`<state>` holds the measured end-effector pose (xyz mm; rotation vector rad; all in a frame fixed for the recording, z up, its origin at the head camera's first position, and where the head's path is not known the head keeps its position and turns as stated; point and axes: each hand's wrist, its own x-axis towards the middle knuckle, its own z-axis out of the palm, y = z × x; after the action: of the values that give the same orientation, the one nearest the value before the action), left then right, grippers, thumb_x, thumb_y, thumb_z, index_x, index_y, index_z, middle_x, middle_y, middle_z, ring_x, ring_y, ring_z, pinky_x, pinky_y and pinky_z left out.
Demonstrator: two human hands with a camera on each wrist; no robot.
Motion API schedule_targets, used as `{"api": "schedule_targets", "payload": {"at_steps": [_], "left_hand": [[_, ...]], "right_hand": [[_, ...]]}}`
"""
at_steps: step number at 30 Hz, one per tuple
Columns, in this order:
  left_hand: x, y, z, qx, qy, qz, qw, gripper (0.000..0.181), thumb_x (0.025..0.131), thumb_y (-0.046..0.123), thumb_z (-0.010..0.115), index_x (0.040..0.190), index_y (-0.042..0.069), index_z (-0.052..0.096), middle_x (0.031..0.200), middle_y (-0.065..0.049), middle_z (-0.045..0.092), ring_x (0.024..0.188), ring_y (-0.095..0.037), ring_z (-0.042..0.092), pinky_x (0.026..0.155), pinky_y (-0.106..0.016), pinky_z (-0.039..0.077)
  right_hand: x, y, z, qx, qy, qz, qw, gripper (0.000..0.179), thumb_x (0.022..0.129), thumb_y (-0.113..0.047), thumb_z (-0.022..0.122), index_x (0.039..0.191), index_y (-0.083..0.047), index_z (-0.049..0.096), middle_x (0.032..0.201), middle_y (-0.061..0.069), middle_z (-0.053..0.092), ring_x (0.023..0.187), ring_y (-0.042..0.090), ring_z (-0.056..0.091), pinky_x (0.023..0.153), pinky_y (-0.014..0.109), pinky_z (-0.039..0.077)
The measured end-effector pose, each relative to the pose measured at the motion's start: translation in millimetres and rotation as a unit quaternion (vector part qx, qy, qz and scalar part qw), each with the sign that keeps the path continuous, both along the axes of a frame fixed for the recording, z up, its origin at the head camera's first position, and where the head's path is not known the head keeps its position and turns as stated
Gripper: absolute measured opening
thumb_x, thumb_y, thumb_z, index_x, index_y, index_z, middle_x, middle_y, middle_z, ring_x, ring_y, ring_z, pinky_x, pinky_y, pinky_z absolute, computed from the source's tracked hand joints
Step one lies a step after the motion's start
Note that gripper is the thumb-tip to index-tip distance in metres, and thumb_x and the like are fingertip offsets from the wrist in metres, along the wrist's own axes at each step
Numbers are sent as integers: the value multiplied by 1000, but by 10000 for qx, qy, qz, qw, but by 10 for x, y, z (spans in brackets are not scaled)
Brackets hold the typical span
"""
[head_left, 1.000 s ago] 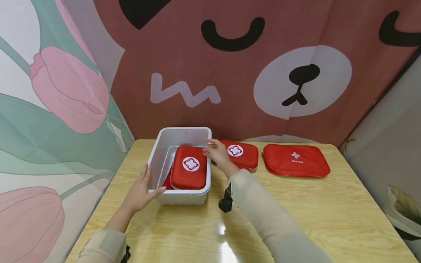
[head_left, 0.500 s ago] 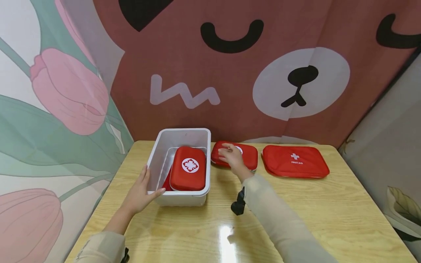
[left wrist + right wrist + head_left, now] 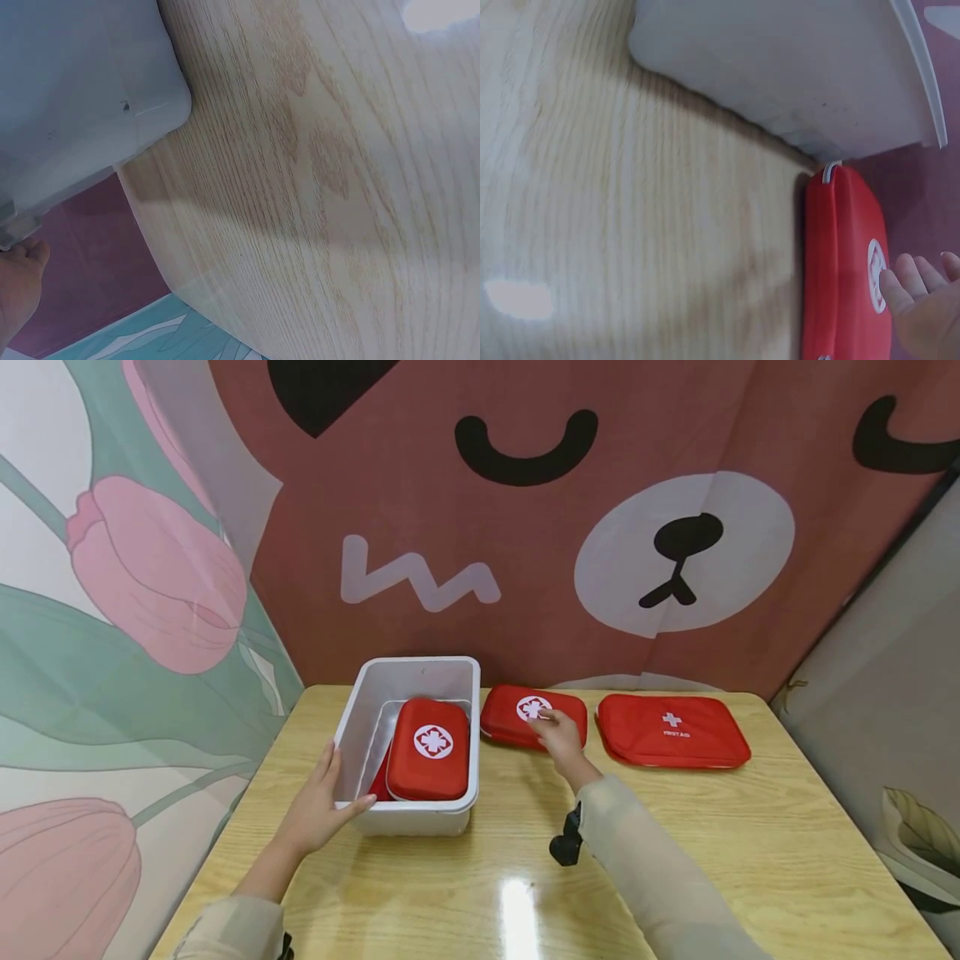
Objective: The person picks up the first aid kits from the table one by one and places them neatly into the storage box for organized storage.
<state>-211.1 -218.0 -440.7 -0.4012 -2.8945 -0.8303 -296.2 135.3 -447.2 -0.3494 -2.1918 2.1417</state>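
Observation:
At the corner of a whitish plastic bin point(image 3: 420, 820), my left hand point(image 3: 313, 810) grips the rim, its thumb along the front and its fingers at the left side. In the left wrist view, that hand's curled fingers show at the rim of the bin. A red first aid case point(image 3: 429, 748) with a white cross emblem lies inside, partly over another red item point(image 3: 381, 781). My right hand point(image 3: 561, 742) hovers with relaxed fingers over a second red first aid case point(image 3: 504, 714) to the right of the bin. In the right wrist view, its fingertips are close to the case's white emblem.
A flat red first aid pouch point(image 3: 675, 747) lies farther right on the wooden table point(image 3: 420, 902). Behind the table hangs a brown printed bear curtain point(image 3: 405, 485). A tulip-print curtain point(image 3: 157, 718) borders the left side.
My right hand has moved right from the bin's right rim to above the second red case. The left hand stays at the bin, and the case in the bin has not moved.

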Motion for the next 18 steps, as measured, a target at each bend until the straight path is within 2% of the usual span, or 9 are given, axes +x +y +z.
{"api": "schedule_targets", "payload": {"at_steps": [4,10,14,18], "left_hand": [[-4,-7,-17,31,44,-13,10000,94,78,47,62,138,-10,16,146,-21,7,127,-43,20,97,-55,25],[-5,-13,-42,7,32,33,10000,95,78,49,62,138,-9,16,145,-22,10,126,-43,21,96,-55,26],[-9,-12,-50,-16,43,48,10000,95,78,49,61,138,-9,17,145,-23,10,126,-43,21,95,-56,27],[-12,-15,-47,-24,-4,49,10000,95,78,50,61,138,-9,16,145,-22,9,126,-43,21,95,-56,27]], "right_hand": [[38,106,-79,365,-188,-65,9991,43,87,-7,56,124,11,42,115,25,49,106,34,48,89,43,40],[78,267,-197,479,-359,-51,9982,45,88,-11,55,126,9,40,121,25,46,109,34,46,90,43,39],[97,349,-242,682,-350,-115,9970,45,88,-12,55,125,9,41,120,25,47,104,34,47,87,42,39],[118,418,-297,843,-332,-357,9952,44,86,-12,58,121,10,45,112,26,52,97,34,50,82,40,40]]}}
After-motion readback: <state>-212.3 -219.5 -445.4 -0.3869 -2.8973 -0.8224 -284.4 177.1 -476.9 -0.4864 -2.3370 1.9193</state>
